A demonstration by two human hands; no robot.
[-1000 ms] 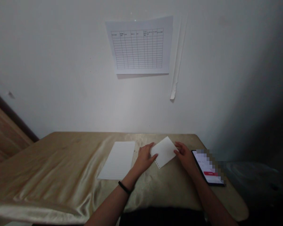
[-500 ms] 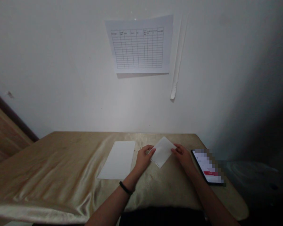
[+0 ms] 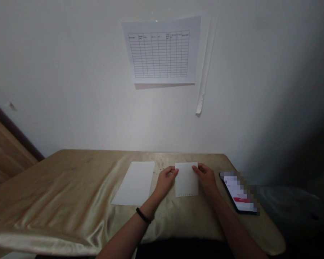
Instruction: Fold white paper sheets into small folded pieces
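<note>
A small white sheet of paper (image 3: 186, 181) with a row of punched holes along its near edge is held between my two hands, just above the cloth-covered table. My left hand (image 3: 166, 178) pinches its upper left edge between thumb and fingers. At the upper right corner my right hand (image 3: 206, 176) grips it the same way, thumb on top. The paper looks single and flat; whether it is folded, I cannot tell. To the left of my left hand lies a larger white sheet (image 3: 135, 183), flat on the table.
A phone (image 3: 239, 198) with a lit, partly blurred screen lies near the right edge of the table (image 3: 78, 180). Behind is a white wall with a printed table sheet (image 3: 162, 54) and a hanging paper strip (image 3: 205, 72). A wooden panel (image 3: 8, 144) stands at left.
Between my hands the paper has turned from a diamond-like slant to upright, its holed edge now facing me. The larger sheet and phone have stayed in place.
</note>
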